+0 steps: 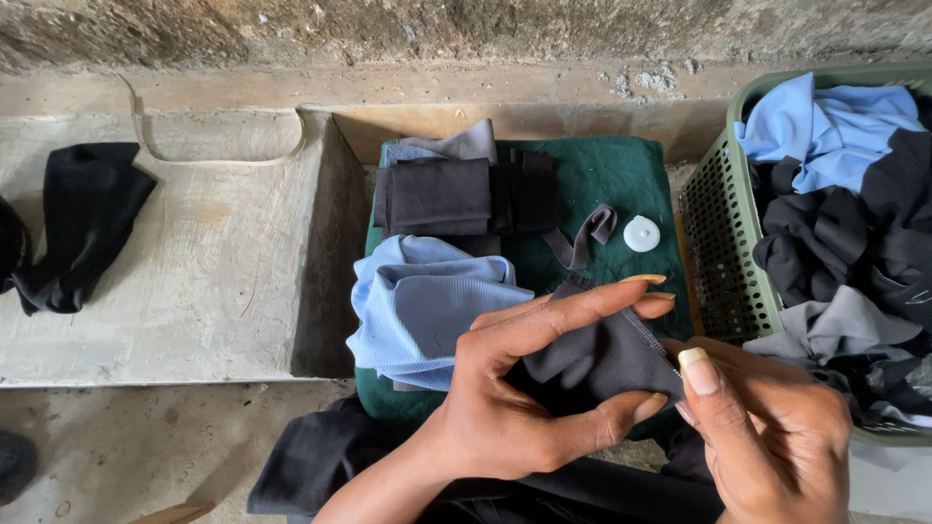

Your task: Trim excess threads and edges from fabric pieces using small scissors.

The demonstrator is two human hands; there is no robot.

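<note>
You are holding a small piece of dark grey fabric (pixel 607 354) low in front of you, over the green cloth (pixel 607 175) that is covering the work surface. It looks thin, soft and very light, so it is likely to flop and fold wherever you are not supporting it; the stitched edge along its upper right side seems the firmest place to grip. Your left hand (pixel 524 408) is pinching it, thumb beneath and long fingers stretched over the top. Your right hand (pixel 777 437) is meeting its right corner, thumb pressed to the edge and the other fingers curled under. Just beyond are lying a light blue garment (pixel 417 306), folded black pieces (pixel 442 197) and a white disc (pixel 642 234). A green basket (pixel 718 243) of clothes is standing to your right.
</note>
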